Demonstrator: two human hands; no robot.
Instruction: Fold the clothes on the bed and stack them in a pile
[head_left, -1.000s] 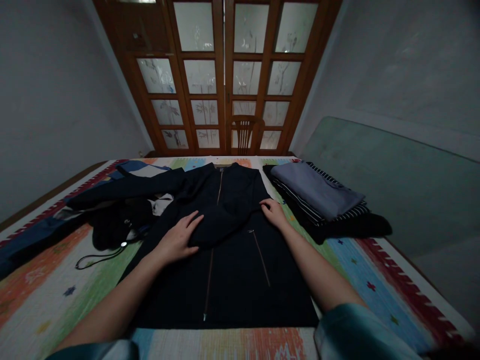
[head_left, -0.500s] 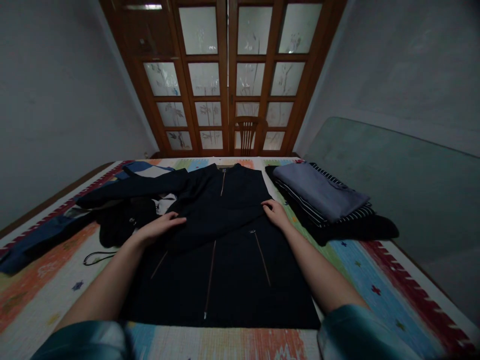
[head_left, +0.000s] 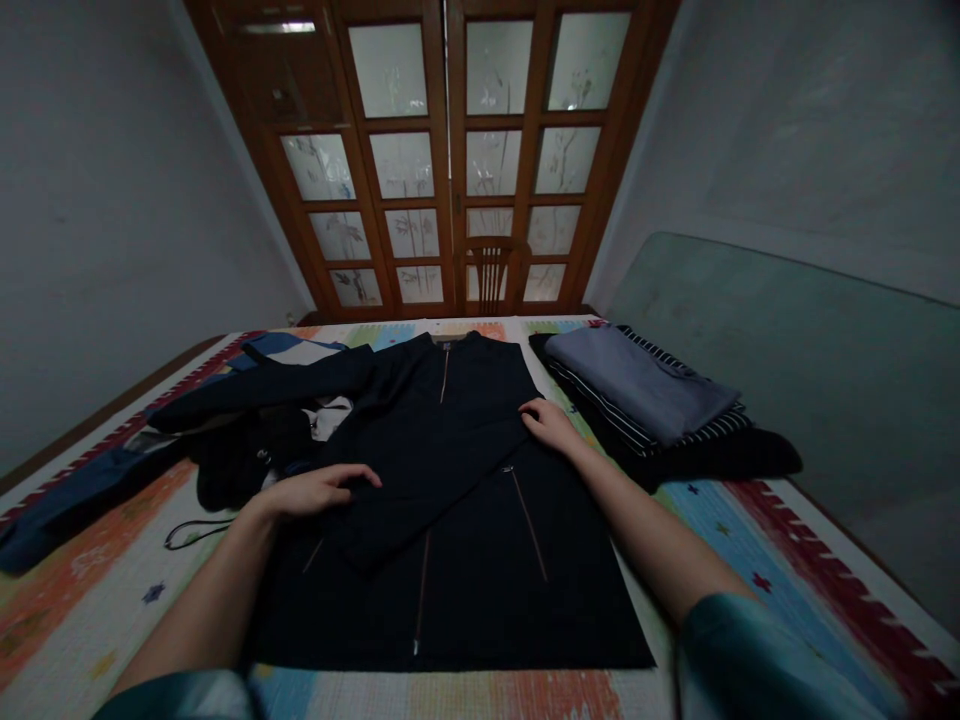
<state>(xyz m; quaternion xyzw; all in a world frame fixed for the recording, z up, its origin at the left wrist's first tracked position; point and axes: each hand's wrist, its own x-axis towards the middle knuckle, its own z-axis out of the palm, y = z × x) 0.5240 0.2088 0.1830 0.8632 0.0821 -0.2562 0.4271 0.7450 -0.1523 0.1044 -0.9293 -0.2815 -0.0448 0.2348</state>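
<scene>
A dark navy zip jacket (head_left: 480, 590) lies front up on the bed, collar away from me. Its right-hand sleeve (head_left: 420, 510) is folded slantwise across the front, the cuff end towards the lower left. My left hand (head_left: 319, 490) hovers over or rests on the jacket's left side, fingers stretched out and thumb apart, with nothing in it. At the jacket's right edge, by the sleeve fold, my right hand (head_left: 553, 425) has its fingers curled onto the cloth. The other sleeve (head_left: 262, 390) stretches out left over other clothes.
Folded clothes, a grey-blue garment (head_left: 645, 385) on top, are stacked at the right. Loose black and blue clothes (head_left: 232, 455) lie at the left, with a thin cord loop (head_left: 191, 535). Beyond the patterned bedspread (head_left: 720, 560) are a wooden chair (head_left: 491, 270) and glazed doors (head_left: 409, 165).
The folded sleeve has swung down towards me, its cuff end now lower on the jacket front. My left hand has moved slightly nearer to me; my right hand stays at the jacket's edge.
</scene>
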